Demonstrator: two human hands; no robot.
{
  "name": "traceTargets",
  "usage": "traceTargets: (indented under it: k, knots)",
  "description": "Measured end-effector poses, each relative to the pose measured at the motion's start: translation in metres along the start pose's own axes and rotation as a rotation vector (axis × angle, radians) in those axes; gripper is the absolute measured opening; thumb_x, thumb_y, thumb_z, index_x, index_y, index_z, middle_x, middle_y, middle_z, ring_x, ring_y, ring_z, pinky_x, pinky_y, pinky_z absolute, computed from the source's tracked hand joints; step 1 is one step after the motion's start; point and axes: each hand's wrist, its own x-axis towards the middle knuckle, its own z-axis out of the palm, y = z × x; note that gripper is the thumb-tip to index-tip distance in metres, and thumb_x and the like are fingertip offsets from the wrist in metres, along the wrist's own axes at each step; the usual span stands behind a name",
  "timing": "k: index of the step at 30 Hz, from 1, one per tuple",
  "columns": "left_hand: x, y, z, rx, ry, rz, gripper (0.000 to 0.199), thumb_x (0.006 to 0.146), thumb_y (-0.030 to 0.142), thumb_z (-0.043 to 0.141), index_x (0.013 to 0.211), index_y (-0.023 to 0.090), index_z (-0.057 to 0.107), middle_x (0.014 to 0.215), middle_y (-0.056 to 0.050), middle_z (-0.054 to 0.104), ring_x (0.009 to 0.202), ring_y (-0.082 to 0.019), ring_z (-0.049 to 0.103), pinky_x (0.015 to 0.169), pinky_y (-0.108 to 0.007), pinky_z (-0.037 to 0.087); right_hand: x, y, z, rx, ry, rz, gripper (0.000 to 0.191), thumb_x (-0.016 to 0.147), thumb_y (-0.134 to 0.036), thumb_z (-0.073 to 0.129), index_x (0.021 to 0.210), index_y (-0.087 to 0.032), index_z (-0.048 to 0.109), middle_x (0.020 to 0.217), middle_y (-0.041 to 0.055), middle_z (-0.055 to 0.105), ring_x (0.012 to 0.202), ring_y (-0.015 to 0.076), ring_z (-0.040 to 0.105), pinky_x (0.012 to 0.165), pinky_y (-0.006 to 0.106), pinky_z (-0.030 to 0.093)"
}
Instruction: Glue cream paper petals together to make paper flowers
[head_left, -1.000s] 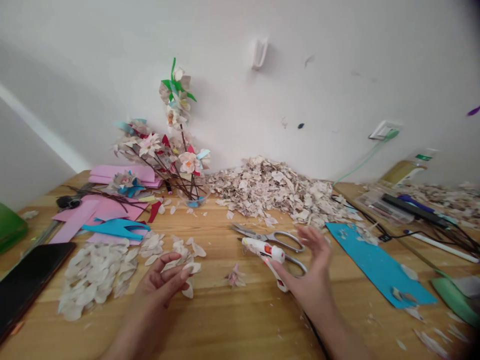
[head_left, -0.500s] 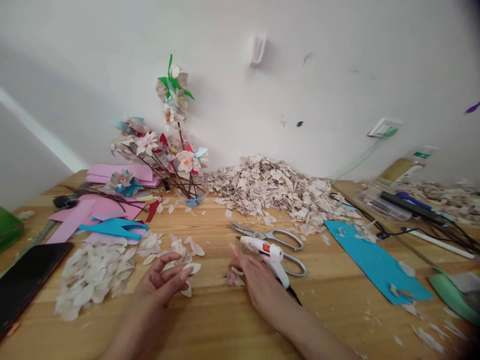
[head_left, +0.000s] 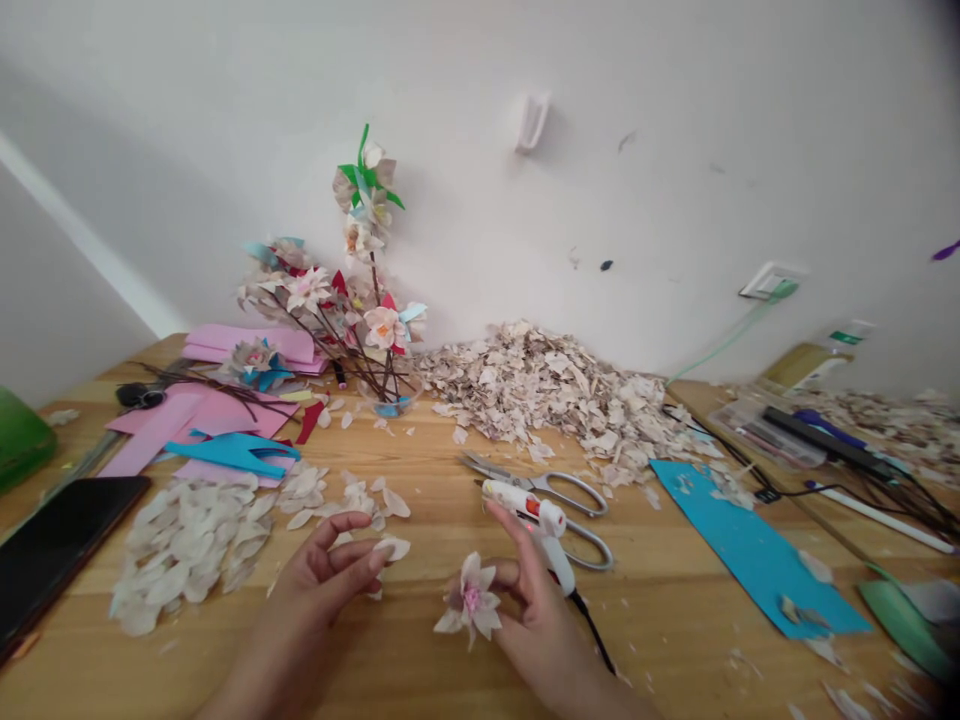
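Between the thumb and fingers of my left hand is a pale petal. My right hand holds a small flower with pale pointed petals and a pink centre, which faces up toward me. Just beyond my right hand lies a white glue gun with a small red light, partly hidden by the index finger. Metal scissors lie under and behind it. Loose petals are heaped to the left of my left hand, and a few more lie just behind it.
Flowers on twigs stand in a clear holder near the wall. A large heap of dry flakes lies behind. Blue sheet and cables are at the right; a phone and coloured paper are at the left.
My right hand has lifted and turned the flower, so its face and pink centre now show. My left hand still pinches the petal, almost in place. The view has tilted slightly up.
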Motion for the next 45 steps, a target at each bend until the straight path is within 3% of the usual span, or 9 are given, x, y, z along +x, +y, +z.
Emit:
traceTargets:
  k: [9,17,22,28,32,45]
  knots:
    - [-0.008,-0.009,0.006,0.071,-0.098,0.007,0.043,0.049,0.025,0.083,0.081,0.021,0.054,0.055,0.0,0.072,0.045,-0.01,0.059,0.046,-0.017,0.038,-0.004,0.007,-0.011,-0.338,-0.097,-0.313,0.067,0.081,-0.008,0.05,0.135,-0.033,0.019,0.097,0.004,0.07,0.097,0.0196,0.065,0.085,0.038,0.051]
    - [-0.017,-0.016,0.003,0.276,-0.26,0.109,0.036,0.06,0.024,0.077,0.084,0.024,0.05,0.058,-0.001,0.072,0.055,-0.015,0.063,0.055,-0.023,0.043,-0.005,-0.003,-0.008,-0.47,-0.125,-0.535,0.065,0.085,-0.011,0.046,0.137,-0.034,0.013,0.087,0.0004,0.073,0.088,0.0187,0.068,0.079,0.033,0.053]
    - [-0.022,-0.015,0.006,0.315,-0.303,0.103,0.036,0.061,0.026,0.075,0.086,0.024,0.049,0.059,-0.001,0.072,0.054,-0.015,0.062,0.054,-0.023,0.044,-0.006,-0.004,-0.009,-0.537,-0.149,-0.527,0.071,0.084,-0.01,0.047,0.138,-0.036,0.01,0.091,-0.0013,0.073,0.091,0.0187,0.067,0.081,0.033,0.052]
    - [-0.032,-0.012,0.016,0.268,-0.21,0.087,0.036,0.057,0.029,0.077,0.082,0.023,0.051,0.054,0.001,0.07,0.05,-0.013,0.059,0.052,-0.022,0.042,-0.005,-0.005,-0.01,-0.603,-0.151,-0.525,0.072,0.083,-0.009,0.048,0.138,-0.037,0.011,0.094,-0.0024,0.073,0.091,0.0186,0.067,0.083,0.032,0.05]
    - [-0.032,-0.012,0.017,0.245,-0.216,0.073,0.037,0.057,0.03,0.077,0.083,0.023,0.051,0.053,0.001,0.07,0.049,-0.013,0.059,0.053,-0.023,0.042,-0.006,-0.004,-0.011,-0.602,-0.149,-0.511,0.073,0.081,-0.009,0.05,0.137,-0.038,0.013,0.097,-0.0044,0.073,0.094,0.0184,0.066,0.088,0.033,0.048]
    - [-0.02,-0.024,0.004,0.178,-0.381,-0.066,0.044,0.062,0.028,0.076,0.09,0.023,0.043,0.061,0.001,0.074,0.052,-0.011,0.063,0.052,-0.02,0.041,-0.009,0.006,-0.012,-0.701,-0.114,-0.462,0.065,0.079,-0.009,0.052,0.133,-0.032,0.026,0.098,-0.0006,0.071,0.098,0.0199,0.063,0.085,0.032,0.048]
